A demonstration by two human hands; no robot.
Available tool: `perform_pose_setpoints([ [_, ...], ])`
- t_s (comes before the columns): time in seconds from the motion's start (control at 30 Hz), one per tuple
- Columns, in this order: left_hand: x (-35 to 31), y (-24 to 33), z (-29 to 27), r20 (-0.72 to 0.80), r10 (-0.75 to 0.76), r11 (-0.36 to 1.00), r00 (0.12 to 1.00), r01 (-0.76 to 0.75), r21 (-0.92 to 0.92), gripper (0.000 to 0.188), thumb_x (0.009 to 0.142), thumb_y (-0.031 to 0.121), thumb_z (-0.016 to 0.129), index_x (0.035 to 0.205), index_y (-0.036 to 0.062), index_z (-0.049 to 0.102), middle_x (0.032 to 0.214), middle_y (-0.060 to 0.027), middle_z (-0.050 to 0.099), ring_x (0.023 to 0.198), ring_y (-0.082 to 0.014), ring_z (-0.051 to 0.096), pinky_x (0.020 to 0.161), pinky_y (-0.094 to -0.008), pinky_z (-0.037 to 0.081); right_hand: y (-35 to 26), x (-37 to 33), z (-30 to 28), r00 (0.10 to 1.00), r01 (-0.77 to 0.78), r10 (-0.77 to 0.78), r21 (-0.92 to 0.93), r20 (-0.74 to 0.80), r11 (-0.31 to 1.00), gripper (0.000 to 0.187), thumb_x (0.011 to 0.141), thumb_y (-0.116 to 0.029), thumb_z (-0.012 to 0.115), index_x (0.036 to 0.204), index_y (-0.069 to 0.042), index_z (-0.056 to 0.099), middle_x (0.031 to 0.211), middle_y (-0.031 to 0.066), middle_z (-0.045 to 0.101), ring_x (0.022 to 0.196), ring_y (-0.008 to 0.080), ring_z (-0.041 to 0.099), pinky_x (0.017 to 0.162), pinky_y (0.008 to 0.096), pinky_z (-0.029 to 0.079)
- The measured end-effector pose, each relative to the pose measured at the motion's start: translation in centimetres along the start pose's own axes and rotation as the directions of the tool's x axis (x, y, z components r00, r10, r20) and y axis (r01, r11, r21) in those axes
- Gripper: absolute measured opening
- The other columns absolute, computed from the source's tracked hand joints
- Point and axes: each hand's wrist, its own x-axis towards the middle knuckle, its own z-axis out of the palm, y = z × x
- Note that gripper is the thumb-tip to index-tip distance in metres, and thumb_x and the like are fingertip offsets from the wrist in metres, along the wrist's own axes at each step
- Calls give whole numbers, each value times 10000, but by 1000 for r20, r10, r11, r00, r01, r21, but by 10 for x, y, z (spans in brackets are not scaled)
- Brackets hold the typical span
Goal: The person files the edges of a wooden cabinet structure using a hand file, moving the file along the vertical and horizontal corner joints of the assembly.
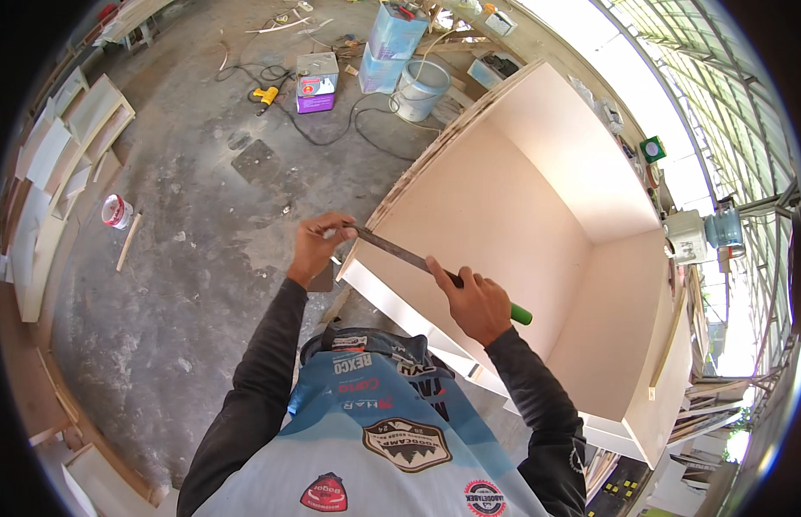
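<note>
A flat metal file [396, 251] with a black and green handle spans the space between my hands. My right hand [476, 303] is wrapped round its handle, whose green end [521, 314] sticks out past the fingers. At the other end, my left hand [317, 245] pinches the file's tip between thumb and fingers. The blade lies across the near left corner of a large open box-shaped cabinet [469, 202] with pale pinkish inner faces. Whether the file touches the cabinet's edge I cannot tell.
On the concrete floor stand a purple and white box [317, 84], a white bucket [420, 91] and blue-wrapped tins [392, 52]. A yellow power drill [264, 96] lies among cables. Further left are a small tub [116, 212], a wooden stick [129, 244] and shelf-like panels [51, 172].
</note>
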Motion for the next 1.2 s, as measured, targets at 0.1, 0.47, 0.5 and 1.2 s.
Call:
perform_pose_setpoints([
  [0.1, -9, -14, 17, -64, 6, 995, 998, -12, -98, 214, 825, -5, 795, 1035, 22, 768, 1011, -66, 756, 910, -137, 676, 899, -298, 513, -1, -24, 48, 997, 5, -5, 0, -80, 1000, 686, 873, -101, 618, 1518, -295, 485, 813, 60, 551, 611, 211, 613, 555, 362, 535],
  [0.47, 17, -14, -43, -97, 153, 975, 983, -166, -145, 129, 921, -42, 690, 1049, -28, 683, 1037, -118, 736, 938, -198, 709, 845, -327, 576, -28, 32, 75, 967, 5, -7, -8, -254, 1000, 653, 897, -161, 575, 1530, -285, 472, 841, 72, 551, 661, 220, 608, 592, 348, 533],
  [0.5, 24, -5, -54, -103, 170, 968, 980, -185, -168, 136, 923, -34, 694, 1058, -25, 681, 1027, -117, 739, 920, -195, 711, 849, -326, 575, -34, 47, 74, 966, 11, -6, 15, -259, 1000, 650, 892, -165, 576, 1526, -267, 478, 850, 77, 557, 664, 225, 613, 594, 351, 532],
  [1.2, 44, 47, -71, -88, 207, 978, 974, -207, 14, 191, 909, -44, 707, 1093, -15, 666, 1017, -99, 735, 918, -152, 682, 842, -290, 553, -35, 62, 80, 883, 12, 5, 33, -470, 999, 638, 813, -83, 623, 1418, -287, 613, 814, 0, 523, 647, 162, 582, 590, 322, 528],
])
